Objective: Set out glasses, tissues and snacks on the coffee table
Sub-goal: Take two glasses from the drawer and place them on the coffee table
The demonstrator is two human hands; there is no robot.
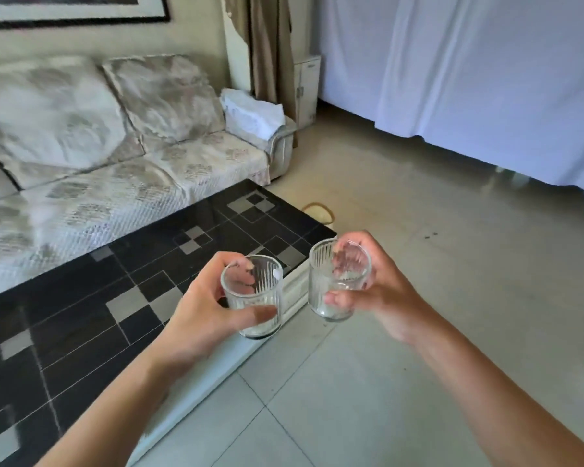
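A sofa point(91, 156) is seen at the far left, behind the dark tiled coffee table point(81, 325). Above the table's near edge, close to its right corner, a ribbed glass point(252, 296) is gripped by the left hand point(199, 315), fingers and thumb curled round its wall. Just right of it, past the corner and over the floor point(418, 203), a second glass point(338, 279) is held the same way by the right hand point(378, 284). Both glasses are upright and apart. White drapes point(469, 72) are hung at the far right.

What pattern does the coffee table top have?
Black coffee table top with grey squares and thin pale lines, seen from the head view.
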